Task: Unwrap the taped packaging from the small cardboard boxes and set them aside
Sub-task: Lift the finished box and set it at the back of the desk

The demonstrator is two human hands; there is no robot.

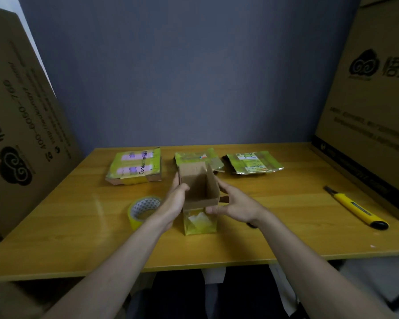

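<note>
Both hands grasp the box (199, 192) mid-surface, left hand (174, 203) and right hand (234, 207) on opposite walls. It looks light, thin-walled and crushable; the glossy tape (199, 223) looks slippery, so hold bare cardboard.

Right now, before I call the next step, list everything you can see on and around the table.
Open small box: 1, brown cardboard with yellow tape on its lower part, table centre, held upright between both hands.
Taped flat box: 1, brown under yellow tape, printed label, far left.
Taped packages: 2, yellow-green, far centre and far right; whether opened I cannot tell.
Tape roll: 1, yellow, lying beside the left hand.
Utility knife: 1, yellow and black, right side of table.
Table: 1, yellow wood.
Large cartons: 2, brown, printed, left and right edges.
Wall: grey-blue, behind.
Left hand: on the box's left side.
Right hand: on its right side.
</note>
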